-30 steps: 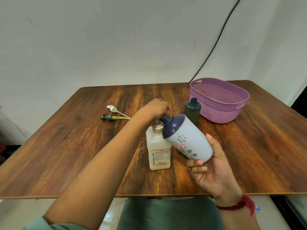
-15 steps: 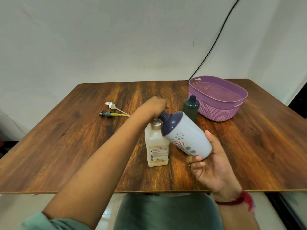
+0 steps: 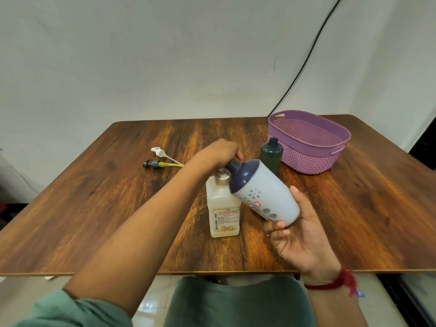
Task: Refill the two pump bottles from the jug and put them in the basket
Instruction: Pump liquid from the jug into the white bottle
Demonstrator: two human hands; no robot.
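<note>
My right hand [image 3: 299, 234] holds a white jug with a dark blue top [image 3: 262, 192], tilted with its neck up and to the left. My left hand [image 3: 218, 153] grips the jug's dark cap at that neck. Right under the neck stands a pale square pump bottle [image 3: 223, 213] with a printed label and no pump. A dark green bottle [image 3: 271, 155], also without a pump, stands beside the purple basket [image 3: 311, 159]. Two removed pump heads lie on the table at the left, a white one [image 3: 158, 152] and a dark one with a yellow tube [image 3: 153, 164].
The wooden table [image 3: 94, 197] has its front edge close to my body. The purple basket sits at the back right and holds nothing I can see. A black cable [image 3: 306, 60] runs down the white wall behind it.
The view has shifted slightly. Both hands keep their hold on the jug, which stays tilted over the pale bottle; no clear motion of the cap.
</note>
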